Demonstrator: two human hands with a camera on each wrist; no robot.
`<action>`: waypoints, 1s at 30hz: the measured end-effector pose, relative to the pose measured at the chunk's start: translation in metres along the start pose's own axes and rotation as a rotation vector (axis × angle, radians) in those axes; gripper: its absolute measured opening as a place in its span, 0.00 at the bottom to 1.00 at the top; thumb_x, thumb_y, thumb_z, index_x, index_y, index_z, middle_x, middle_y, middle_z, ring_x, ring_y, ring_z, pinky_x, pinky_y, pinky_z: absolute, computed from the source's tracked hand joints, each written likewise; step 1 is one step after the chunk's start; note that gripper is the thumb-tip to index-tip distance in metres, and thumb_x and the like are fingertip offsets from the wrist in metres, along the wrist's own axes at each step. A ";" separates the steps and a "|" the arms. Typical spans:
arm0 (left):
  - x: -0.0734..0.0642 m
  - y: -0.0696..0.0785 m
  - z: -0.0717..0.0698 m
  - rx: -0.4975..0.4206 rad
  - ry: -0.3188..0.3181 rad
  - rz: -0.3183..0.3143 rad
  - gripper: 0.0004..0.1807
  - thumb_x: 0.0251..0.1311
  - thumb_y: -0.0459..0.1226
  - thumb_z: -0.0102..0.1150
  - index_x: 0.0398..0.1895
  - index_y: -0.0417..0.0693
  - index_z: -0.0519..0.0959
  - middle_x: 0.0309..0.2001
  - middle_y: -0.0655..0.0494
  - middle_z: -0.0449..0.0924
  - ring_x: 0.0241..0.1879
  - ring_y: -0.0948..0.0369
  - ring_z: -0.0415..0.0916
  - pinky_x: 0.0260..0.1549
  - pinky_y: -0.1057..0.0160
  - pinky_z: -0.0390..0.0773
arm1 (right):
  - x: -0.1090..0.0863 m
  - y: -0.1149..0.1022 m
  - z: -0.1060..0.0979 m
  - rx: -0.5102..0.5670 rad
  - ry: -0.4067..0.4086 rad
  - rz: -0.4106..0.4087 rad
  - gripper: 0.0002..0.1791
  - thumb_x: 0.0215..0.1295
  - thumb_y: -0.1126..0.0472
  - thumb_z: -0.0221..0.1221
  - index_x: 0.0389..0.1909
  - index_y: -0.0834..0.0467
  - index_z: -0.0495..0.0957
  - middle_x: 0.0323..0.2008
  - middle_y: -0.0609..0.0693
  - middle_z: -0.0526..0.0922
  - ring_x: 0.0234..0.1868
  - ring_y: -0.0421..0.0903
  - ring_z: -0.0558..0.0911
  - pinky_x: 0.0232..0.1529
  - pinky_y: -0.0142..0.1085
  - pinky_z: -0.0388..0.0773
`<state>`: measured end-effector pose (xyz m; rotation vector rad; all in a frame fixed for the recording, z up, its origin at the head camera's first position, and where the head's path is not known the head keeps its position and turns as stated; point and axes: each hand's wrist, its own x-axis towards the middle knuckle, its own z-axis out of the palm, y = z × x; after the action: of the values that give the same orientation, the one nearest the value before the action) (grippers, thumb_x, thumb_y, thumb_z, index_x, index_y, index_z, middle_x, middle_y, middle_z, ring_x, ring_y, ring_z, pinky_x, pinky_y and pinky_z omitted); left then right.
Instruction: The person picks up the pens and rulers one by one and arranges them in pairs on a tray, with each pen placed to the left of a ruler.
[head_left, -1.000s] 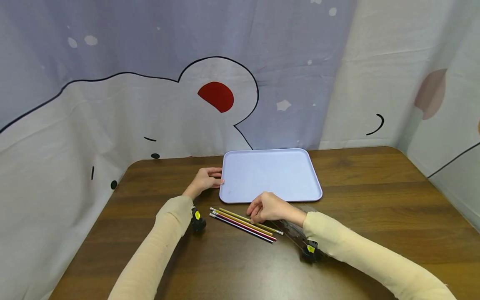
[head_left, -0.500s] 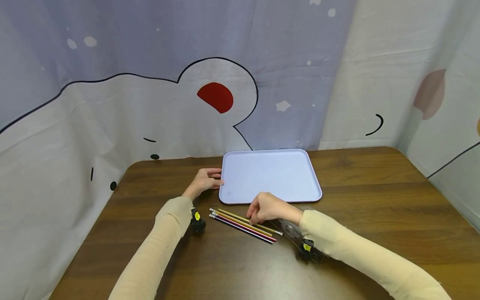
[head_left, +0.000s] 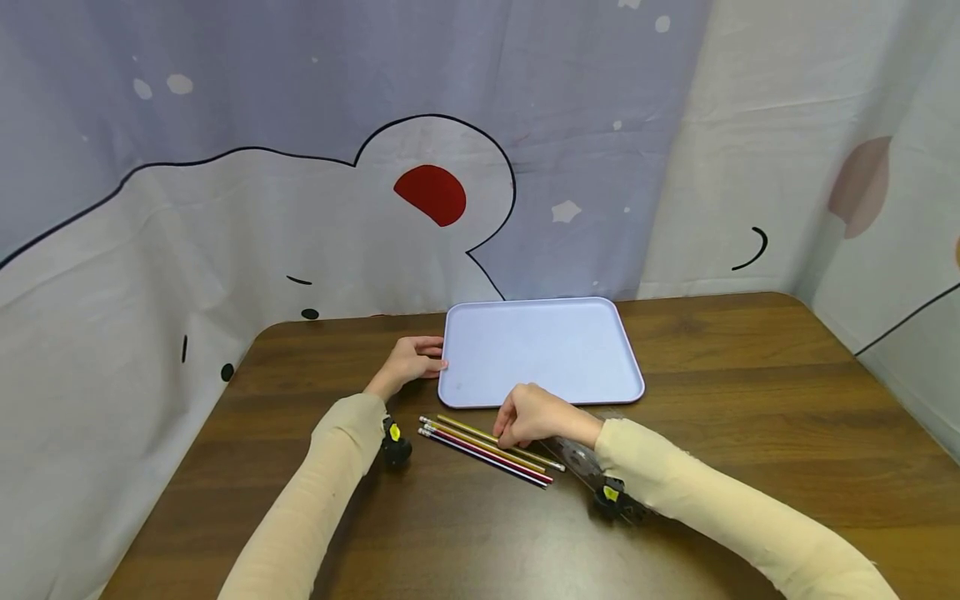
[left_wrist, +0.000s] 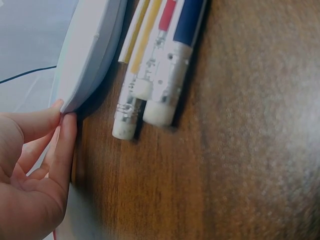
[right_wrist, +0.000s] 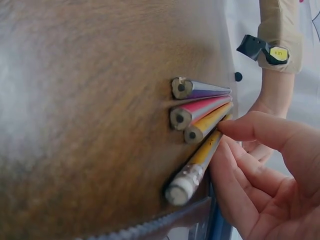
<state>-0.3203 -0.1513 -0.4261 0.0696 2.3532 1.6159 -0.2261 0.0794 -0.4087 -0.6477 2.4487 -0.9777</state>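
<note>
Lavender tray [head_left: 540, 350] pinched edgewise in the left hand [head_left: 408, 360], the right hand [head_left: 531, 415] pinches a yellow pencil [right_wrist: 204, 154] beside three more pencils [right_wrist: 201, 111].

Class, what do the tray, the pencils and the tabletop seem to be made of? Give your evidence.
Tray: probably plastic, smooth and fairly matt, judging by its even pale colour and rounded corners.
Pencils: likely painted wood, from their coloured sides and pale ends with dark centres; the silvery ferrules look metal, the dull white erasers rubbery.
Tabletop: wood or wood-look laminate; brown grain, soft sheen.
</note>
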 end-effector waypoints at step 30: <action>-0.001 0.001 0.000 -0.018 0.001 0.001 0.29 0.51 0.27 0.59 0.59 0.38 0.67 0.54 0.36 0.72 0.33 0.66 0.76 0.43 0.59 0.80 | -0.006 0.004 -0.006 0.189 -0.011 0.052 0.04 0.44 0.66 0.64 0.25 0.61 0.83 0.20 0.51 0.83 0.18 0.39 0.79 0.24 0.34 0.82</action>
<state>-0.3193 -0.1511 -0.4253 0.0666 2.3397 1.6382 -0.2253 0.0886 -0.4057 -0.5210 2.3153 -1.1632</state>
